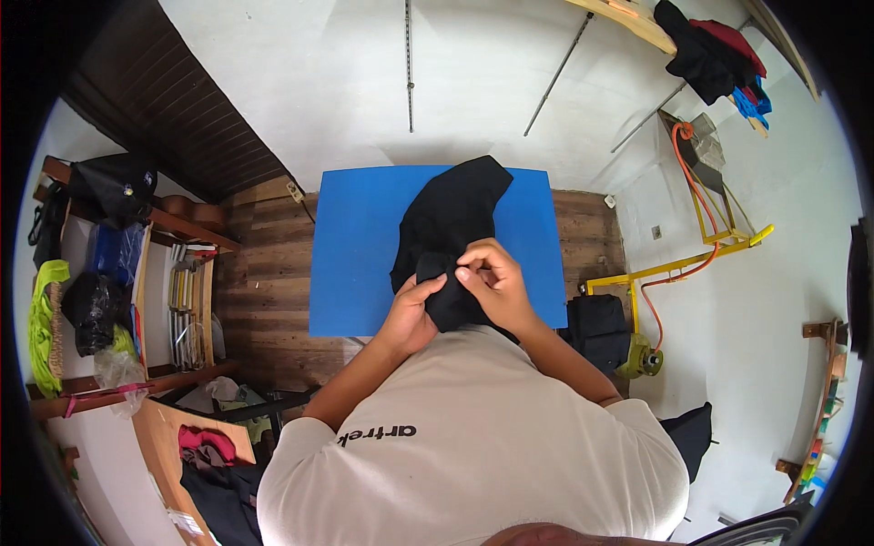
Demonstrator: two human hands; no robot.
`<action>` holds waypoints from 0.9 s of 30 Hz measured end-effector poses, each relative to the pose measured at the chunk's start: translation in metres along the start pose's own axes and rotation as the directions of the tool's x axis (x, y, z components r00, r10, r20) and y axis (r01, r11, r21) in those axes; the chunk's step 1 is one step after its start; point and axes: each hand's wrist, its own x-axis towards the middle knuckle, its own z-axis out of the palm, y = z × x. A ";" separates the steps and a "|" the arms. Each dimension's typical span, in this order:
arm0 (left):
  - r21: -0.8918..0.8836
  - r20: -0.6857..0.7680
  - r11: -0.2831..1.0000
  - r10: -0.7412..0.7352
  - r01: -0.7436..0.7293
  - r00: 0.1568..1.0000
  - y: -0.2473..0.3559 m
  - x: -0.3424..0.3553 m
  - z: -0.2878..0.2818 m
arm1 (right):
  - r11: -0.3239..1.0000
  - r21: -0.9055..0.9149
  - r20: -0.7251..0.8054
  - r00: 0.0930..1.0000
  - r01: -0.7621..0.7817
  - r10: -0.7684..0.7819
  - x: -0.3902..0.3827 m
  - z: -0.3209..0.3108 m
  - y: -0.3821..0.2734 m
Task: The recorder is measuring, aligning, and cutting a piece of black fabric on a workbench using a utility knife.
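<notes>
A black piece of cloth (pixel 451 214), perhaps a garment, lies across the middle of the blue tabletop (pixel 350 246). Its far end spreads toward the table's back edge, and its near end is lifted and bunched close to my body. My left hand (pixel 412 314) grips a folded edge of the cloth, thumb on top. To its right, my right hand (pixel 496 282) pinches the same cloth between thumb and fingertips. Whether anything small sits between the right fingertips is too fine to make out.
Shelves (pixel 137 273) with bags and clothing stand at the left. A wooden table (pixel 150 446) holding red and dark cloth is at lower left. On the right are a yellow metal frame (pixel 651 273) with an orange hose and a dark bag (pixel 598 329) beside the table.
</notes>
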 end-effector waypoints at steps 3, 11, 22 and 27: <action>0.014 0.035 1.000 -0.020 0.019 0.999 0.000 -0.002 -0.002 | 0.933 0.183 -0.015 0.948 -0.311 0.319 0.002 0.006 0.002; 0.036 0.003 0.999 -0.001 0.001 1.000 -0.007 -0.011 -0.002 | 0.898 0.181 0.154 0.913 -0.401 0.377 -0.004 0.004 0.003; -0.037 -0.043 0.999 0.002 -0.004 0.999 -0.008 -0.020 -0.018 | 0.944 0.007 -0.012 0.944 -0.330 0.330 -0.023 0.001 0.064; -0.064 -0.024 0.996 0.061 -0.062 0.998 -0.002 -0.028 -0.017 | 0.648 -0.693 -0.363 0.929 -0.317 0.068 -0.070 -0.042 0.135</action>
